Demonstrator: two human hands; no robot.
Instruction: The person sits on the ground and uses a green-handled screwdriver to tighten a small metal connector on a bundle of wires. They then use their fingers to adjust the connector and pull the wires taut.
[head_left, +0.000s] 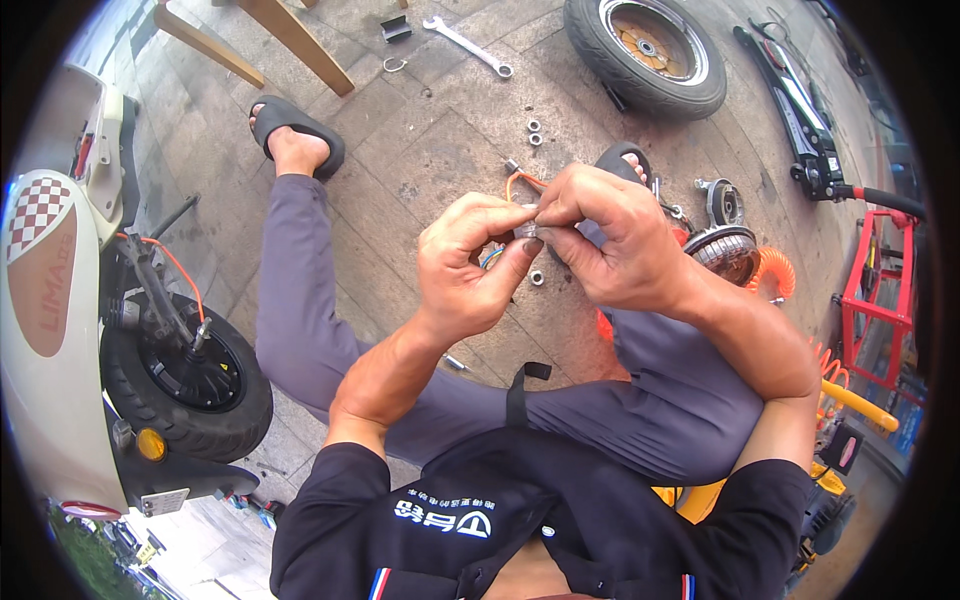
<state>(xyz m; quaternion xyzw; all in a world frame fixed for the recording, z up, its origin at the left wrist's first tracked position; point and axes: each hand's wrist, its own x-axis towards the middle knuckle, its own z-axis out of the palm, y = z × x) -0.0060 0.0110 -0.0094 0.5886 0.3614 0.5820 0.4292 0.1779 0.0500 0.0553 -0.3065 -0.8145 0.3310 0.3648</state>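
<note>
My left hand (472, 262) and my right hand (619, 236) meet in front of me, above the floor between my legs. Their fingertips and thumbs pinch a small translucent piece (528, 226), possibly a plastic connector; the fingers cover much of it. Just beyond the fingers, an orange cable (513, 180) ends in a small metal tip. A bit of blue wire (492, 256) shows behind my left fingers; its ends are hidden. Below the hands a hex nut (536, 278) lies on the paving, and two more nuts (535, 133) sit farther out.
A combination wrench (469, 49) and a tyred wheel (646, 56) lie ahead. Right are a metal hub assembly (724, 251), an orange coiled hose (776, 271), a floor jack (802, 120) and a red frame (879, 300). Wooden legs (296, 45) stand ahead; a scooter (56, 360) is left.
</note>
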